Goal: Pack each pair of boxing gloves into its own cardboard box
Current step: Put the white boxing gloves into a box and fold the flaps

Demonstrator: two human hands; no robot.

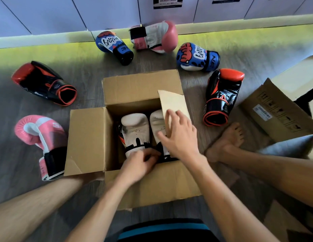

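Note:
An open cardboard box (85,142) sits on the floor between my legs. Two white boxing gloves lie side by side inside it, the left one (134,130) in full view, the right one (156,121) partly hidden. My left hand (140,165) reaches into the box at the cuffs of the white gloves, fingers curled; what it grips is unclear. My right hand (178,135) rests on the box's right flap (171,102), fingers spread over its edge.
Loose gloves ring the box: black-and-red ones (45,82) (221,96), pink ones (42,145) (154,37), blue patterned ones (113,46) (197,56). A second cardboard box (278,112) lies at the right. My bare foot (225,142) rests beside the box.

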